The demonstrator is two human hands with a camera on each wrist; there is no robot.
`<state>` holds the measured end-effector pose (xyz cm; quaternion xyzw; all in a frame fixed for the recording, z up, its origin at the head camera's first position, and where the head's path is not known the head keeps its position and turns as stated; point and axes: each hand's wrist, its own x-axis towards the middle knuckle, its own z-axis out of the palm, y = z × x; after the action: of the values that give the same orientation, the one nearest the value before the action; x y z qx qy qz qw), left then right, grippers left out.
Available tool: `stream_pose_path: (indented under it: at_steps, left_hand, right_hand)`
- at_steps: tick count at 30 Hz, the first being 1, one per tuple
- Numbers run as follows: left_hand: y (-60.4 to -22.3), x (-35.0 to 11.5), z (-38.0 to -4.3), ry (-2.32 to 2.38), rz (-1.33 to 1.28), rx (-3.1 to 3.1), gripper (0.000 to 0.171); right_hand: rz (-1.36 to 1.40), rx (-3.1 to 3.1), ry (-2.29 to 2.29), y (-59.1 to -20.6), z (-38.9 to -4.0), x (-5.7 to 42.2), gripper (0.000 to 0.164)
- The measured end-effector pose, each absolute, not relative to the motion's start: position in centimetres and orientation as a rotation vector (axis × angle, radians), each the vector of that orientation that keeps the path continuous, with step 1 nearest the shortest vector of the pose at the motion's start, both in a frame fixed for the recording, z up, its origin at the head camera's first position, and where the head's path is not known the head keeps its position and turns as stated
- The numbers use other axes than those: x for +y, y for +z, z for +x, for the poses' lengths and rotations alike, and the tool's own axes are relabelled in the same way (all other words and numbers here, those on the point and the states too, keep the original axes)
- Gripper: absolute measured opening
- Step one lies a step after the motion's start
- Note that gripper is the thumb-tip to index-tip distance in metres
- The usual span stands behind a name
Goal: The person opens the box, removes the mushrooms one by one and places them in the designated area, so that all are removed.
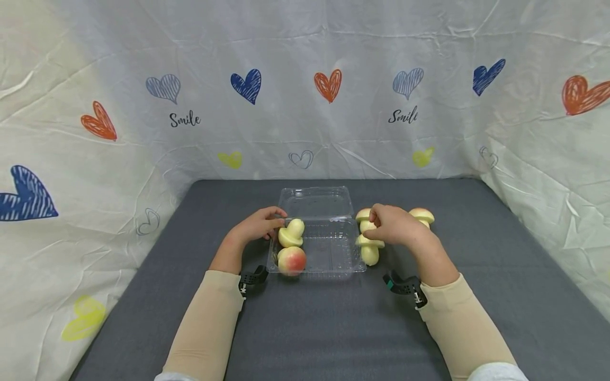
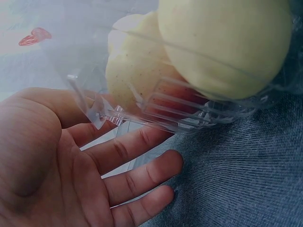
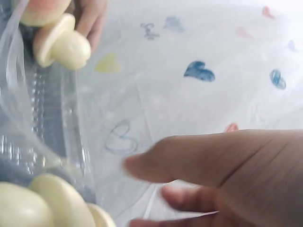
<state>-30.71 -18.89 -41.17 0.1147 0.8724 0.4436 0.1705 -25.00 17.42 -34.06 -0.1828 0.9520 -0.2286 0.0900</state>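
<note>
A clear plastic container [image 1: 329, 259] sits with its lid [image 1: 314, 202] folded back. On its left side are a pale yellow mushroom [image 1: 292, 233] and a rounded yellow piece with a red patch [image 1: 292, 260]. My left hand [image 1: 259, 225] touches the container's left rim; its fingers look loose and spread in the left wrist view, alongside the plastic wall. My right hand [image 1: 395, 225] hovers over two more mushrooms, one nearer [image 1: 369, 251] and one farther [image 1: 363, 215], by the right wall. Between its thumb and bent fingers [image 3: 189, 197] there is nothing in the right wrist view.
Beyond my right hand lies another mushroom [image 1: 421, 215] with a reddish cap. A dark grey cloth [image 1: 324, 328] covers the table. Behind it hangs a white sheet [image 1: 286, 47] printed with hearts.
</note>
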Motion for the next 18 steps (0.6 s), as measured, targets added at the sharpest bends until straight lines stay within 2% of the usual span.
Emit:
stream_pose_path:
  at_steps: [4, 8, 18]
  left_hand:
    - [-41.2, -18.9, -30.7, 1.265, 0.323, 2.475, 0.033]
    - [-41.1, -18.9, -30.7, 1.262, 0.325, 2.47, 0.034]
    - [-41.2, -18.9, -30.8, 1.248, 0.333, 2.475, 0.034]
  right_hand:
    - [-0.57, 2.991, -0.798, -33.8, -24.5, 16.4, 0.02]
    - [-0.554, 3.062, -0.89, -33.9, -24.1, 15.0, 0.018]
    - [-0.683, 2.97, -1.007, -36.4, -22.8, 9.9, 0.034]
